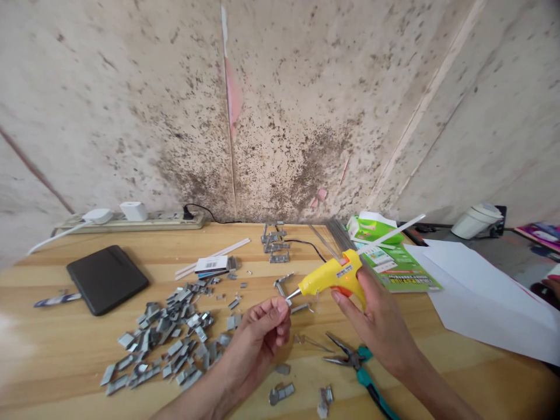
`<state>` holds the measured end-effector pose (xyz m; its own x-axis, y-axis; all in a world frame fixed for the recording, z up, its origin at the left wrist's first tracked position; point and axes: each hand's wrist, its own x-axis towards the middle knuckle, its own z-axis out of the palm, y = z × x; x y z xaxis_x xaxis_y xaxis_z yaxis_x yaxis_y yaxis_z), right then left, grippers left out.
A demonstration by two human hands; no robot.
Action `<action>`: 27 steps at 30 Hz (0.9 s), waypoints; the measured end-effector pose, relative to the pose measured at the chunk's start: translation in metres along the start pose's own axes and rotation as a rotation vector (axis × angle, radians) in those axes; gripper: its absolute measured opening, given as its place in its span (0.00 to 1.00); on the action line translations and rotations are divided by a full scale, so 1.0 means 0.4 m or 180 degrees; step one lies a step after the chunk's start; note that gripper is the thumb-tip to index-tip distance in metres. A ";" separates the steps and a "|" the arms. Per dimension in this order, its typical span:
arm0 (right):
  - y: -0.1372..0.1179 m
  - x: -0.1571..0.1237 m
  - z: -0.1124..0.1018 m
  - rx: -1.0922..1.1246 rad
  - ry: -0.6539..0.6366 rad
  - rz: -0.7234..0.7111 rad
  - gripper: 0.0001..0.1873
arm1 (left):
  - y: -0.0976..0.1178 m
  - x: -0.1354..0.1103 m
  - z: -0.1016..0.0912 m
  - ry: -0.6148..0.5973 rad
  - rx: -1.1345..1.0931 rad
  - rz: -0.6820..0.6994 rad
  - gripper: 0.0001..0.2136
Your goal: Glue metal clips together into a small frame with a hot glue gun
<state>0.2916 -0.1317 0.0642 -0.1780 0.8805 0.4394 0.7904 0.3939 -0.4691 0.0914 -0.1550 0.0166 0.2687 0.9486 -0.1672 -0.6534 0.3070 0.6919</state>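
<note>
My right hand (376, 318) grips a yellow glue gun (332, 277) by its handle, a finger on the orange trigger. A white glue stick (391, 233) sticks out of its back. Its nozzle points left at a small metal piece (288, 301) pinched in the fingertips of my left hand (262, 329). Both hands hover just above the wooden table (52, 361). A pile of several small grey metal clips (170, 344) lies left of my left hand.
Teal-handled pliers (356, 364) lie below my right hand. A black pad (107, 277), a power strip (140, 220), white sticks (214, 259), assembled metal pieces (275, 240), a green box (394, 265) and white paper (476, 297) sit around. A mouldy wall stands behind.
</note>
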 end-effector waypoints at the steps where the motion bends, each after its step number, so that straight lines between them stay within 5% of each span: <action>1: 0.001 0.000 0.000 0.0029 -0.0018 0.0017 0.09 | 0.000 0.000 0.000 0.0001 -0.0004 -0.0008 0.10; 27: 0.007 0.000 -0.007 -0.0470 0.0178 -0.0375 0.09 | 0.000 0.006 -0.004 0.0289 0.0159 0.0106 0.11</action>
<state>0.2955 -0.1313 0.0652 -0.2447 0.8130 0.5284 0.8443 0.4466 -0.2962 0.0909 -0.1524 0.0149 0.1809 0.9619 -0.2049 -0.6241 0.2733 0.7320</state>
